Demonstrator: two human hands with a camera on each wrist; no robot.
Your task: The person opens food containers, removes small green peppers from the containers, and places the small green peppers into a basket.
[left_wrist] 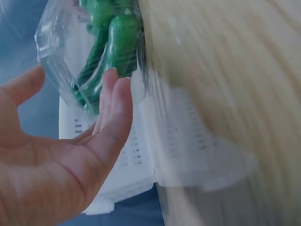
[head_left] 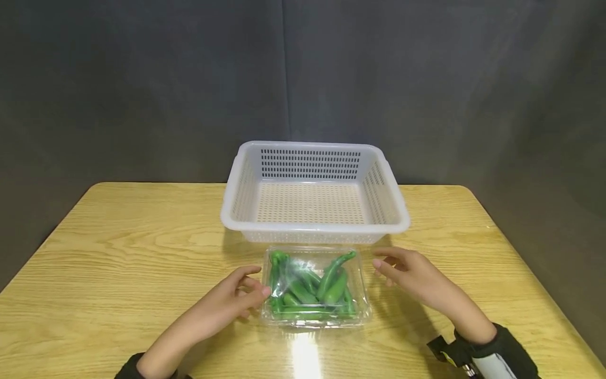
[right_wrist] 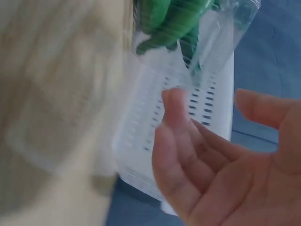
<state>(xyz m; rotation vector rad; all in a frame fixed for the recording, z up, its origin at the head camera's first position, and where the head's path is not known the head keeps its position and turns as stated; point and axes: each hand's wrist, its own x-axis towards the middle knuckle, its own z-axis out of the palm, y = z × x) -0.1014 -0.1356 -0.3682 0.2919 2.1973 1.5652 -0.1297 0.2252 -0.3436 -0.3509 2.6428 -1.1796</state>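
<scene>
Left grip [head_left: 231, 302] spread | right grip [head_left: 413, 273] spread | clear box [head_left: 363, 315] of peppers [head_left: 334, 288] between them

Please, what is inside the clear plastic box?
Several green peppers lie piled inside the clear plastic box. Upper ones and glare partly cover the others, so their exact number and what lies beneath cannot be seen.

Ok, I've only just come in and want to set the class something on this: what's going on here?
A person has both hands by a clear plastic container of green peppers on a wooden table. The left hand is at its left side, though whether it touches is hard to tell. The right hand is just off the right side, not gripping it. A white basket stands behind the container.
</scene>
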